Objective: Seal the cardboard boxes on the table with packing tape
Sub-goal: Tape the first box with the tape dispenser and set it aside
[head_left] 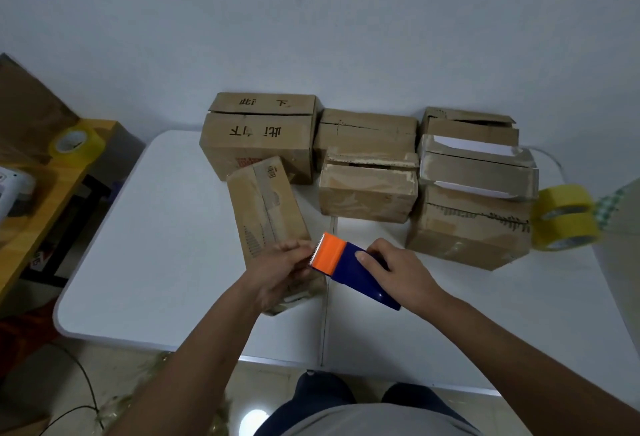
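A long narrow cardboard box (265, 207) lies on the white table (156, 245), its near end under my left hand. My right hand (391, 267) grips a blue tape dispenser (360, 274) with an orange toothed end (327, 250), held just above the table beside that box. My left hand (277, 269) pinches at the dispenser's toothed edge, fingers curled; whether tape is between them I cannot tell. Several more cardboard boxes stand behind: a large one with black characters (258, 136), a middle one (367, 188), a stack at the right (474, 193).
Two yellow tape rolls (564, 217) are stacked at the table's right edge. Another yellow roll (74, 143) sits on a wooden shelf (41, 200) at the left. A black cable (88, 390) runs over the floor below the table's near edge.
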Motion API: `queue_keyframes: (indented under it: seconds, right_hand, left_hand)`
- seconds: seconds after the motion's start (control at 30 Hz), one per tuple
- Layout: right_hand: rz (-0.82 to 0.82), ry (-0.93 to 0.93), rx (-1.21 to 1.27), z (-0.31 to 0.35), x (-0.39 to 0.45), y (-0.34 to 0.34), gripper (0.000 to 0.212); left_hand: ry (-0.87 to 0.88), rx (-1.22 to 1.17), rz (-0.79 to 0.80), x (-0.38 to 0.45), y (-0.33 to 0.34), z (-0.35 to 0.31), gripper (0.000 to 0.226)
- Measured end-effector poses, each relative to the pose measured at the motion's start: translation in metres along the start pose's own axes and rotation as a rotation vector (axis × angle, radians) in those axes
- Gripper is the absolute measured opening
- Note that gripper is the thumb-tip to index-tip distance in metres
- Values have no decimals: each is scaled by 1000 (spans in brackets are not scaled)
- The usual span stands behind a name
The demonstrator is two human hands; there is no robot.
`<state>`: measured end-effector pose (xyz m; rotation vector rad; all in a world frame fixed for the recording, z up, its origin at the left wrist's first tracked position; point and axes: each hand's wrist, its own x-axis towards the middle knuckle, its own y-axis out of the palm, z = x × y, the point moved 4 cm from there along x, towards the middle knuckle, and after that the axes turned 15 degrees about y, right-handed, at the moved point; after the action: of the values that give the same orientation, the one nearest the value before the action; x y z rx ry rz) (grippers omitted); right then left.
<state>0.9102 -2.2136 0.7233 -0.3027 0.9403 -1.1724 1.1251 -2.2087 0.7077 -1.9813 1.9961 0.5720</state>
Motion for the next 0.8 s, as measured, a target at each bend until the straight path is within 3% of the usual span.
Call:
queue_keyframes:
  seconds: [0.2,0.33,0.47,0.8]
  right_hand:
    - [-16,-37,-40,-1,1,3,58]
    - [-25,-76,-90,1,2,3,62]
    - [-32,-107,-177,5,5,-1,52]
    - [83,-152,-260,12,11,-18,41]
  left_hand:
    - [44,47,-58,1,1,7,19]
    - [141,224,-180,-4,6,4,20]
    - [216,306,-209,-9,11,3,20]
    - [239,230,-317,-18,-10,1,15]
